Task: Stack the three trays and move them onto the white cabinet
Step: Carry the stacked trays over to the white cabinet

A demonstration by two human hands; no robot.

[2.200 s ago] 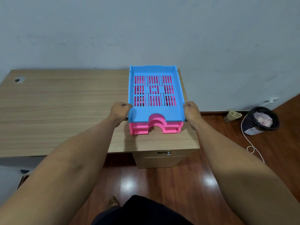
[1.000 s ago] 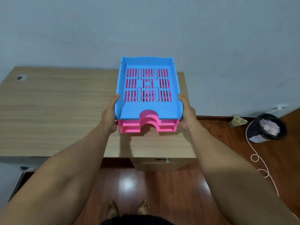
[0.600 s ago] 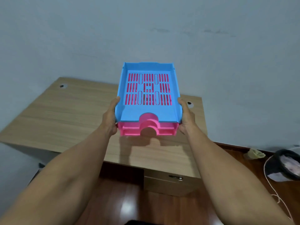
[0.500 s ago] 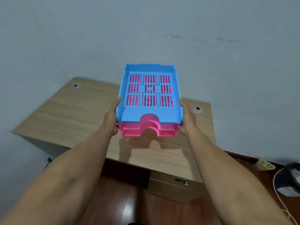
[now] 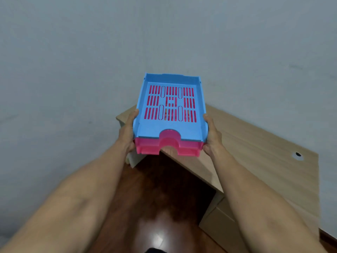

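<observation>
Between the two hands, the stack of trays (image 5: 168, 123) hangs in the air, blue over pink, clear of the wooden desk (image 5: 255, 152). Left hand (image 5: 127, 133) and right hand (image 5: 211, 136) each close fingers around a side wall. Stacking looks done; the white cabinet isn't in sight, so the carry remains.
</observation>
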